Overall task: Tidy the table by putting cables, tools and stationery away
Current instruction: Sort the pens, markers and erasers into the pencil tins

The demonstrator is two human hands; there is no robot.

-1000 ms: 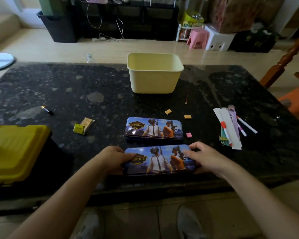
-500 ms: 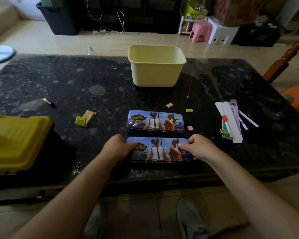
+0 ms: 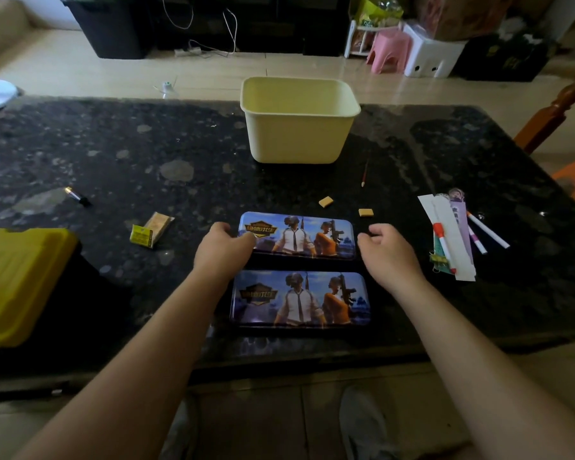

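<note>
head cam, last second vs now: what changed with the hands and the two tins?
Both hands let go of the near pencil tin and moved forward to the far pencil tin. The left hand now holds its left end, thumb on the lid; the right hand is curled beside its right end, contact unclear. Both tins, the yellow tub, orange erasers and pens stayed put.

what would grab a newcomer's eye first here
The near pencil case and the matching far pencil case lie in the near middle of the table, the left hand holding the far one's left end, the right hand beside its right end. A pale yellow tub stands behind them.
</note>
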